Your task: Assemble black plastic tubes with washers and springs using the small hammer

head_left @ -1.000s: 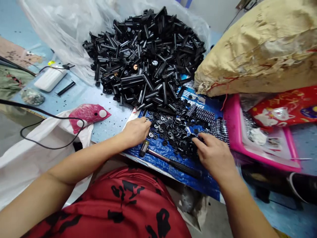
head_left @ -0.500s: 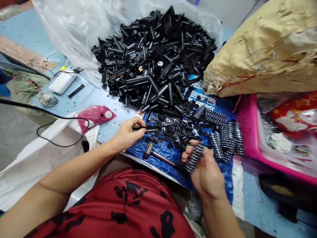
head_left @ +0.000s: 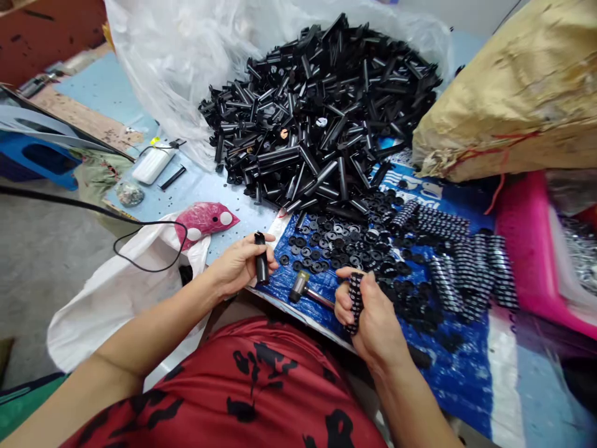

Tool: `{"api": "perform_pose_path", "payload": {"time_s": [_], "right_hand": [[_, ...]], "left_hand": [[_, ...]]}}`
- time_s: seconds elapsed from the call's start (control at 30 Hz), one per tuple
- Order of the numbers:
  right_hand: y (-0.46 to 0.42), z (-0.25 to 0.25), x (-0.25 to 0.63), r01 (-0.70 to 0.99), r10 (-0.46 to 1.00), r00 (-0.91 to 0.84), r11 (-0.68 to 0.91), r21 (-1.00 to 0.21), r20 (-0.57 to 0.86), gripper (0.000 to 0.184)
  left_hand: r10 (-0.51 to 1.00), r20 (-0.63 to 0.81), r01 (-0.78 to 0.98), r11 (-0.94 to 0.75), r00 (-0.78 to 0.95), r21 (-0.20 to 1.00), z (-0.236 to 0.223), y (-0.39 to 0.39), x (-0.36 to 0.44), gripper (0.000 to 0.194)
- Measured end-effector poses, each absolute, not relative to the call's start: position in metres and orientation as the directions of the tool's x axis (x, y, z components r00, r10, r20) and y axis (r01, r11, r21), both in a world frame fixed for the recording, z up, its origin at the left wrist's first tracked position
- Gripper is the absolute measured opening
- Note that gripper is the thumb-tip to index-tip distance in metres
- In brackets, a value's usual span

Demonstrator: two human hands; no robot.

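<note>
Between the thumb and fingers of my left hand (head_left: 236,264) is a short black plastic tube (head_left: 262,260), held nearly upright. My right hand (head_left: 373,311) is wrapped round a dark patterned roll (head_left: 356,302) that looks like a stack of small black discs. Behind both hands, loose black discs (head_left: 326,239) are spread on a blue plastic sheet (head_left: 461,379). A small mallet (head_left: 298,287) lies on the sheet between my hands, its handle passing partly behind my right hand. More stacked rolls (head_left: 471,267) rest to the right.
A large heap of black tubes (head_left: 308,130) rises at the back against a clear plastic bag (head_left: 172,68). On the right are a yellowish sack (head_left: 517,93) and a pink bin (head_left: 527,242). A white bag (head_left: 107,298), a pink packet (head_left: 205,223) and a cable (head_left: 125,252) lie left.
My right hand has picked up a roll from the discs and brought it nearer my body. My left hand has lifted a tube and turned it upright. The view has shifted left.
</note>
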State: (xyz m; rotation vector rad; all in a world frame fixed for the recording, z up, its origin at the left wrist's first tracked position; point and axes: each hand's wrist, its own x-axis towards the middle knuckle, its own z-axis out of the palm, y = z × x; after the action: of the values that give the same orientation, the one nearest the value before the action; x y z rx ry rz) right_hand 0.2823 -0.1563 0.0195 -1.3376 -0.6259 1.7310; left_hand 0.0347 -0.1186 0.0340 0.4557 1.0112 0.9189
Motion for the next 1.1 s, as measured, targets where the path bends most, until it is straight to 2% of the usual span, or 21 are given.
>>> {"api": "perform_pose_path", "payload": {"time_s": [0.17,0.23,0.37,0.47,0.6,0.77,0.9,1.1], "right_hand": [[-0.131,0.017,0.263,-0.23,0.811,-0.193,-0.585,-0.778,-0.552,0.084],[-0.121,0.015,0.257,-0.228,0.808,-0.203,-0.588,-0.776,-0.553,0.083],[-0.11,0.011,0.253,-0.294,0.842,-0.133,-0.537,-0.791,-0.522,0.081],[-0.108,0.011,0.261,-0.399,0.858,-0.025,-0.48,-0.781,-0.514,0.082],[-0.116,0.015,0.285,-0.513,0.826,0.049,-0.462,-0.724,-0.562,0.074],[-0.127,0.022,0.297,-0.637,0.8,0.04,-0.441,-0.632,-0.599,0.062],[-0.128,0.026,0.292,-0.704,0.788,0.025,-0.423,-0.57,-0.615,0.055],[-0.131,0.02,0.283,-0.695,0.807,0.104,-0.359,-0.623,-0.581,0.059]], "left_hand": [[0.698,-0.651,-0.119,0.704,0.299,0.7,0.027,-0.114,0.028,0.041],[0.711,-0.622,-0.007,0.661,0.328,0.751,0.024,-0.105,0.036,0.036],[0.785,-0.511,0.126,0.501,0.35,0.856,0.017,-0.072,0.071,0.011],[0.871,-0.405,0.093,0.395,0.277,0.914,0.012,-0.052,0.104,0.002],[0.907,-0.284,-0.004,0.3,0.31,0.954,0.014,-0.054,0.127,0.017],[0.868,-0.355,-0.102,0.412,0.347,0.906,0.026,-0.075,0.123,0.024],[0.831,-0.404,-0.13,0.481,0.382,0.867,0.032,-0.091,0.12,0.024],[0.871,-0.288,-0.053,0.335,0.398,0.941,0.029,-0.114,0.132,0.036]]}}
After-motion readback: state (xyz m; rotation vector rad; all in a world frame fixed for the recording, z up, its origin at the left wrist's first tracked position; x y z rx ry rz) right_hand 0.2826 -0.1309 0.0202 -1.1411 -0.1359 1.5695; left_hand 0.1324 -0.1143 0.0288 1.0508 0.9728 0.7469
